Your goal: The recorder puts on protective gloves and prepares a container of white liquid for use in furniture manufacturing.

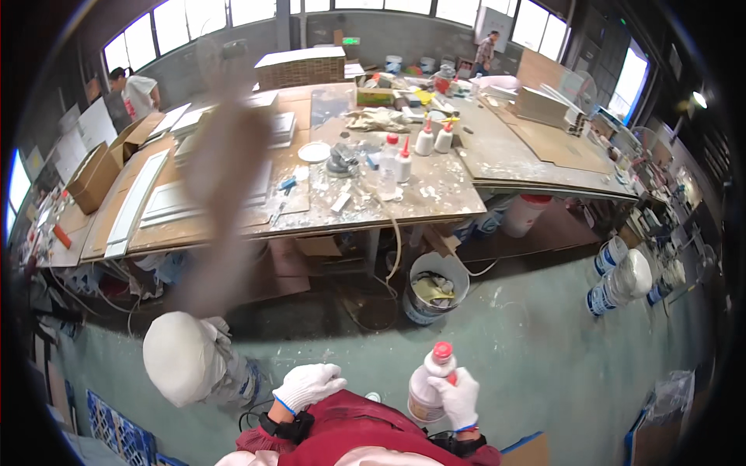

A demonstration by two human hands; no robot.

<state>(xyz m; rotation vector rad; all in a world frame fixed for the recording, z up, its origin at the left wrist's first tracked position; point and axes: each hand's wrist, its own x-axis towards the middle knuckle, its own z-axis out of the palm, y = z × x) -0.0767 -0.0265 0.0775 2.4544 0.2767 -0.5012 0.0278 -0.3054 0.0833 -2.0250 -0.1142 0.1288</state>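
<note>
My right hand (460, 398), in a white knitted glove, is closed on the side of a white jug (425, 392) with a red cap. The jug stands upright or nearly so, close to my body, and its lower part carries a label. My left hand (309, 386), gloved the same way, hovers over my red apron (365, 427) with its fingers curled in. Nothing shows in it. Left of that hand stands a bucket-like stool (183, 361) with a padded white cover.
A paint-spotted workbench (443, 190) stretches ahead, bearing glue bottles (403, 167), white panels (136, 206) and rags (377, 119). Below its edge stands a waste bucket (435, 289), with a hose (398, 248) hanging nearby. A brown blur (225, 171) covers the bench's left part. Two people work farther back.
</note>
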